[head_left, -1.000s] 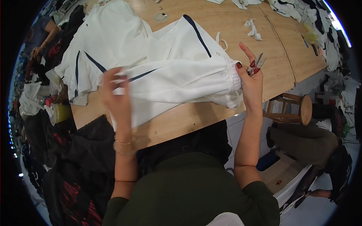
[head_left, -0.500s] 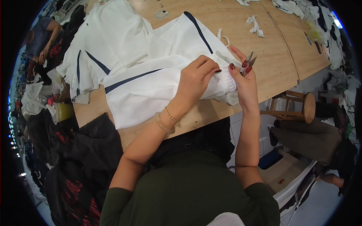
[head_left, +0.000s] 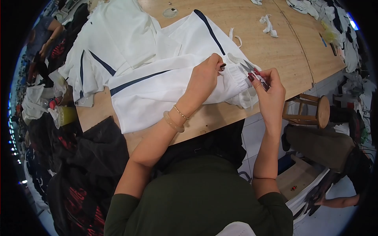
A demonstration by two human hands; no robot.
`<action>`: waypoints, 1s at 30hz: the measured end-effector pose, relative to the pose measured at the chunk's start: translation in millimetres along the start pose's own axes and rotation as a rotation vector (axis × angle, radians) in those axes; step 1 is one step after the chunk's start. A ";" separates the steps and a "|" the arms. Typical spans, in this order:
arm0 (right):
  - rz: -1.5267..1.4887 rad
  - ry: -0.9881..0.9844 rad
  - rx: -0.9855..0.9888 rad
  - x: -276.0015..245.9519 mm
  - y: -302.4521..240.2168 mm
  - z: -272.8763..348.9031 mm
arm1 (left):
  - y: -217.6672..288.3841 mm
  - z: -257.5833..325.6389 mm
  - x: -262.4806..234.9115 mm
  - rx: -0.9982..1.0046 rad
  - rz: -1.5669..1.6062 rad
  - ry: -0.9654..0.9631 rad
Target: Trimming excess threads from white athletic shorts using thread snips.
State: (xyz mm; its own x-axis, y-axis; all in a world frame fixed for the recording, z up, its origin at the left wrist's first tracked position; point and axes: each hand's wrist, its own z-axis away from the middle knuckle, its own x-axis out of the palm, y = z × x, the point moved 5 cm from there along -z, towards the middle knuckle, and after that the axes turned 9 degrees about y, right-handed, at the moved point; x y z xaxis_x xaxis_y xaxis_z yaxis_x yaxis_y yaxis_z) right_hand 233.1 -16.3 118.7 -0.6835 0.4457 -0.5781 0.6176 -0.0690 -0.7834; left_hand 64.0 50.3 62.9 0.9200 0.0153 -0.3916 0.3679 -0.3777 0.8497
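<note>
White trousers [head_left: 149, 91] with a navy side stripe lie across the near edge of the table. Their gathered elastic waistband [head_left: 239, 80] points to the right. My left hand [head_left: 205, 76] is closed, its fingertips pinching the cloth just left of the waistband. In my right hand [head_left: 272, 90] is a small pair of thread snips [head_left: 247, 67], its blades apart and pointing up and left over the waistband's upper edge. The handle is partly hidden by my fingers. A white drawstring [head_left: 235, 38] lies beyond the waistband.
More white garments [head_left: 122, 33] with navy stripes are heaped at the far left of the wooden table [head_left: 289, 51]. White scraps [head_left: 268, 26] lie farther back. A wooden stool [head_left: 323, 112] stands to the right, dark cloth [head_left: 96, 153] hangs at the left. Co-workers sit on both sides.
My right hand has moved right and turned, swinging the snips from pointing up and right to pointing left over the waistband. My left hand has shifted slightly up.
</note>
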 end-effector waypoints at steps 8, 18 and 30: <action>-0.203 0.091 0.068 1.5 6.4 23.8 | 1.2 -4.1 -9.7 0.154 0.120 -0.065; 0.120 0.153 -0.162 29.1 -12.4 38.3 | 6.2 -7.9 -4.8 0.149 -0.057 -0.062; 0.171 0.194 -0.217 41.5 -15.0 36.3 | 7.7 -5.4 0.9 0.227 -0.191 -0.041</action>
State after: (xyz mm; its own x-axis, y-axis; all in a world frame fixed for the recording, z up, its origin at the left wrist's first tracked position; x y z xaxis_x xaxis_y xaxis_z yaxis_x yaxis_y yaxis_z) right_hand 181.3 -29.1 98.1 -0.4892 0.6072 -0.6261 0.7995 0.0253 -0.6001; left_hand 68.4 52.5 71.0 0.8293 0.0704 -0.5544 0.4900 -0.5688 0.6606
